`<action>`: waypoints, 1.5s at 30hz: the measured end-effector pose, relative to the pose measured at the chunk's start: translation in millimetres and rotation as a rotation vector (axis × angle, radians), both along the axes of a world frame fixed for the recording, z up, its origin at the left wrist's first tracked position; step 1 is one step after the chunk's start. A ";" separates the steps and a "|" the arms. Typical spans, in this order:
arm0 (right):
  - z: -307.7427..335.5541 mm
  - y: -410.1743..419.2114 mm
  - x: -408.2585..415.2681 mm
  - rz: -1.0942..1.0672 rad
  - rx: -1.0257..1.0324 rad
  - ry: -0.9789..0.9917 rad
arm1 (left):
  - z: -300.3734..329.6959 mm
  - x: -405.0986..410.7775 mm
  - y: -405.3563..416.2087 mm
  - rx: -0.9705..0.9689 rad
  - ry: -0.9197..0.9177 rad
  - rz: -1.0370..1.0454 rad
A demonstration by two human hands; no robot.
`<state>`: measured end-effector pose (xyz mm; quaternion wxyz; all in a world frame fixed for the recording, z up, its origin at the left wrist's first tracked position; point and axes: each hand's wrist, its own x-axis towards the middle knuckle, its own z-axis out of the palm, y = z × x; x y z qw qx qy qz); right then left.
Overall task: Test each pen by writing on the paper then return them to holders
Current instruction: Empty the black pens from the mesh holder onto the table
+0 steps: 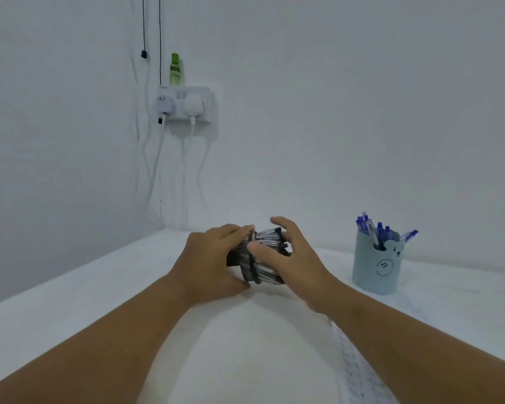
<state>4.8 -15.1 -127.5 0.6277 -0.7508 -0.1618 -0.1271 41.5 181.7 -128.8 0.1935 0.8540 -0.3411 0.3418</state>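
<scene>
The left hand [213,263] is gripping a black mesh holder [247,265], fingers curled over its rim and thumb under it, tipping it on its side so the mouth faces right. The right hand [286,255], fingers spread and loosely curved, is cupping the black-capped pens [270,240] sliding out of that mouth, probably to keep them from scattering across the white surface [245,345]. Well to the right of the mesh holder, a blue bear-faced cup [376,266] is standing upright, holding blue pens [370,228]. The printed paper [359,371] is lying nearer the person, to the holder's lower right, seemingly waiting for test strokes.
</scene>
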 end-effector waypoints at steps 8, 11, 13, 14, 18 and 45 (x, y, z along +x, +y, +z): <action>-23.3 -1.2 14.5 -0.076 -0.014 -0.068 | -8.1 6.1 -3.9 0.001 0.012 -0.023; -23.4 -4.2 9.6 -0.011 -0.079 -0.120 | -9.2 8.5 -3.1 0.011 0.012 -0.016; -22.2 -7.4 10.9 -0.030 -0.135 -0.176 | -9.0 8.8 -0.4 0.010 0.018 -0.023; -22.0 -8.3 12.1 -0.026 -0.135 -0.191 | -8.9 8.5 0.8 0.008 0.022 -0.031; -20.6 -9.8 13.1 0.014 -0.111 -0.182 | -10.6 9.9 4.9 -0.003 0.023 -0.047; 6.0 -5.0 8.9 -0.049 -0.883 -0.013 | -18.2 21.4 21.9 0.001 -0.128 0.026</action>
